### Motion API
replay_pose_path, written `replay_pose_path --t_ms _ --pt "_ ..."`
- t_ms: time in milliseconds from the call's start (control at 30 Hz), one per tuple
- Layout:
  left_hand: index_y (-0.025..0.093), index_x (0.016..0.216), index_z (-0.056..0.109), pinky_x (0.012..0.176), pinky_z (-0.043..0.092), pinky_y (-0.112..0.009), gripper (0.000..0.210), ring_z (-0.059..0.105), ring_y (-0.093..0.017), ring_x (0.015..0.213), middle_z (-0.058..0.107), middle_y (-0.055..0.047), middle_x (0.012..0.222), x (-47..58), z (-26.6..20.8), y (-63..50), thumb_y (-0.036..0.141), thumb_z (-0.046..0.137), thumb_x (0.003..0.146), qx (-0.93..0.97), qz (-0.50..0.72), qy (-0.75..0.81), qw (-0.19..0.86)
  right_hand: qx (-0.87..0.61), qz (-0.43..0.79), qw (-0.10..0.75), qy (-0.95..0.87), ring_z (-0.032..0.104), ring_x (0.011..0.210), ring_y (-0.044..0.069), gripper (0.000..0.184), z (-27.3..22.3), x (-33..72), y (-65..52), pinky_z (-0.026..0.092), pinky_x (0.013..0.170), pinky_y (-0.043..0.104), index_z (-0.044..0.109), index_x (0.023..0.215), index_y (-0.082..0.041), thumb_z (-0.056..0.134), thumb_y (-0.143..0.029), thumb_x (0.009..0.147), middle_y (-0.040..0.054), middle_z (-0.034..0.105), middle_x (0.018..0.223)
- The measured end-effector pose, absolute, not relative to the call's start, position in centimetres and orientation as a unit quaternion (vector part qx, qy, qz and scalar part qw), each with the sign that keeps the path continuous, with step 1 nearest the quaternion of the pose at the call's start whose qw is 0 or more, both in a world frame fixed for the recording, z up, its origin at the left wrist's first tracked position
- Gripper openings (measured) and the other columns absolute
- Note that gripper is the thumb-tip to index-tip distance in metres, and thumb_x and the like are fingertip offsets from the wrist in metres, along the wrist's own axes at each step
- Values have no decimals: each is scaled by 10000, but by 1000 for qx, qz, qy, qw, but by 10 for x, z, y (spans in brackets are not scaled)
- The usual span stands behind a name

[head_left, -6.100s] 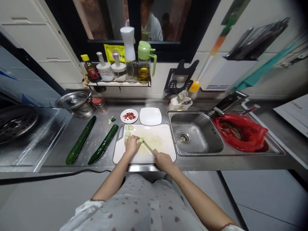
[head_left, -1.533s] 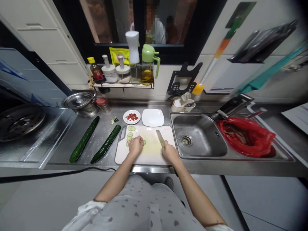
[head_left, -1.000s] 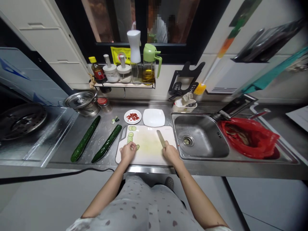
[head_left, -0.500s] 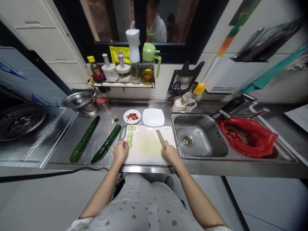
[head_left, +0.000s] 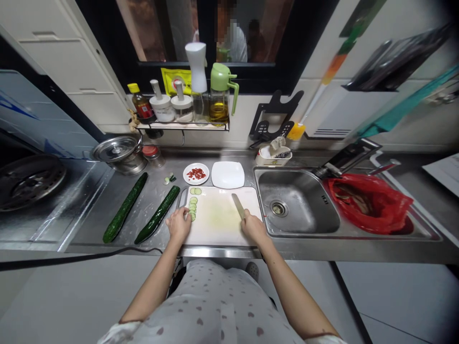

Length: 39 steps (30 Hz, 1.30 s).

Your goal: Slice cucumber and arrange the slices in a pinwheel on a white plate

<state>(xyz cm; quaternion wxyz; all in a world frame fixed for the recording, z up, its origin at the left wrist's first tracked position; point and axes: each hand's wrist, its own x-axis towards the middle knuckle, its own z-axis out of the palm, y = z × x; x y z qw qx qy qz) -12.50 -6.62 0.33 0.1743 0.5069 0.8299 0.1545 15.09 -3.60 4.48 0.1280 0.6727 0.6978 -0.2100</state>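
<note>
My right hand (head_left: pixel 253 226) grips a kitchen knife (head_left: pixel 237 205) by its handle, the blade slanting up and left over the white cutting board (head_left: pixel 229 237). At the board's left edge, my left hand (head_left: pixel 179 223) rests with fingers a little apart, its fingertips at the lower end of a column of overlapping cucumber slices (head_left: pixel 192 206). More cucumber slices (head_left: pixel 195 190) lie at the board's top left corner. A cucumber (head_left: pixel 158 215) lies on the counter left of the board, with a longer cucumber (head_left: pixel 125 208) beyond it. Small cut cucumber ends (head_left: pixel 169 178) sit above them.
Behind the board stand a small plate of chopped red pieces (head_left: pixel 196 174) and a bare white plate (head_left: pixel 227 175). The sink (head_left: pixel 297 203) is to the right, with a red plastic bag (head_left: pixel 369 203) beyond. A steel pot (head_left: pixel 120 153) and a red-lidded jar (head_left: pixel 153 155) are back left.
My left hand's fingers have loosened and spread slightly beside the lower slices. My right hand and the knife hold their place on the board. The view has shifted slightly.
</note>
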Motion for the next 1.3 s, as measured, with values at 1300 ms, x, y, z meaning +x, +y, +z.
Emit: replay_pose_path --t_ms 1300 --pt "275 1060 623 896 322 -397 258 597 -247 1007 707 -44 967 -94 20 21 214 504 839 533 165 800 222 669 -223 141 695 661 965 247 342 46 149 -33 428 741 301 429 1243 -172 382 -179 904 137 683 995"
